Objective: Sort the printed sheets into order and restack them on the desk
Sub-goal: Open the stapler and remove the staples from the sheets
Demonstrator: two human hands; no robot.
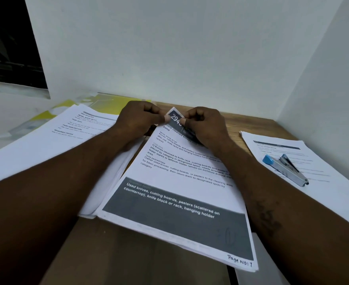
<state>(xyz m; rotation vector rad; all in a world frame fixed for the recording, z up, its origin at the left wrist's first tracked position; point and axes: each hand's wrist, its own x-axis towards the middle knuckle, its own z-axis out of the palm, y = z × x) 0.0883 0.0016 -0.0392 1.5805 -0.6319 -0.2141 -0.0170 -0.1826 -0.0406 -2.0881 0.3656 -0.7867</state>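
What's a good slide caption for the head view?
The left hand and right hand pinch a corner of the top sheet; stapler at right.

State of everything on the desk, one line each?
middle stack: skewed, face up, top corner raised.
left hand: pinches that corner.
right hand: pinches same corner.
left stack: flat, face up.
stapler: lies on right stack.
right stack: flat, face up.

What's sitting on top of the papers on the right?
A blue-ended stapler lies on the right papers. It covers some printed lines; any sheets beneath the top one are hidden.
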